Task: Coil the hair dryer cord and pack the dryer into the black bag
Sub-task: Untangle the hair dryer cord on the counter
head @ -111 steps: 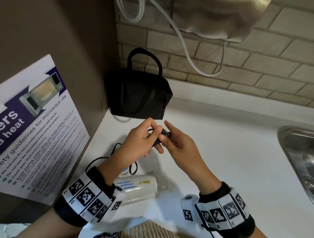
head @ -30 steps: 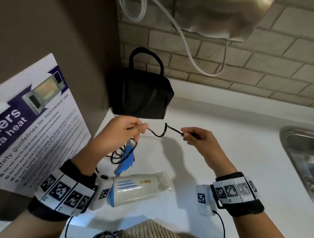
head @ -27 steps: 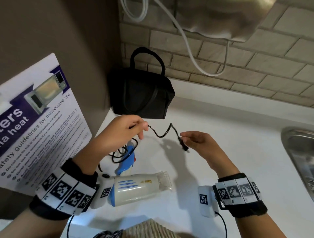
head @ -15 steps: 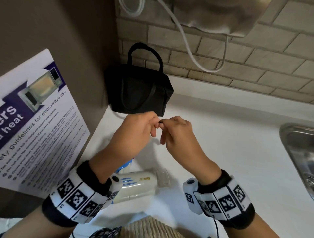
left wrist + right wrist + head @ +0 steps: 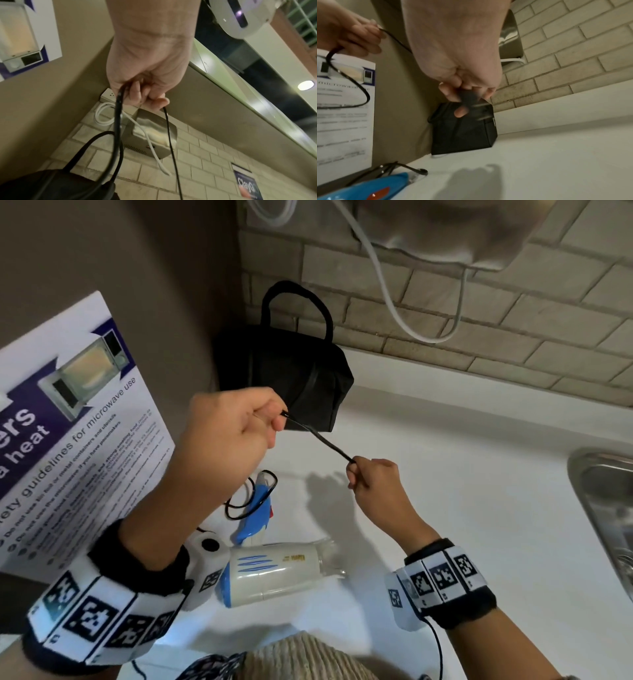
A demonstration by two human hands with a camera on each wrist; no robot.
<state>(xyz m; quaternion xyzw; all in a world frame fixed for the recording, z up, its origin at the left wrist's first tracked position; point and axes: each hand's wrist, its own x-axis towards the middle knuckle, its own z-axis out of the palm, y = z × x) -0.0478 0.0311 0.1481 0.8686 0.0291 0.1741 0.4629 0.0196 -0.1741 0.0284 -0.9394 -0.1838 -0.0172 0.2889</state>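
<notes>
Coiling in hand: left hand [image 5: 226, 436] grips gathered cord [image 5: 318, 438], right hand [image 5: 373, 479] pinches its plug end; next loop should go leftward.

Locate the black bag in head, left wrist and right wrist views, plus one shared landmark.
Head: black bag stands upper centre in the corner where the counter meets the brick wall, behind the left hand.
Left wrist: bottom left, only its top and a handle loop.
Right wrist: centre, behind the right hand, zip side visible.
Shared landmark: the brick wall.
</notes>
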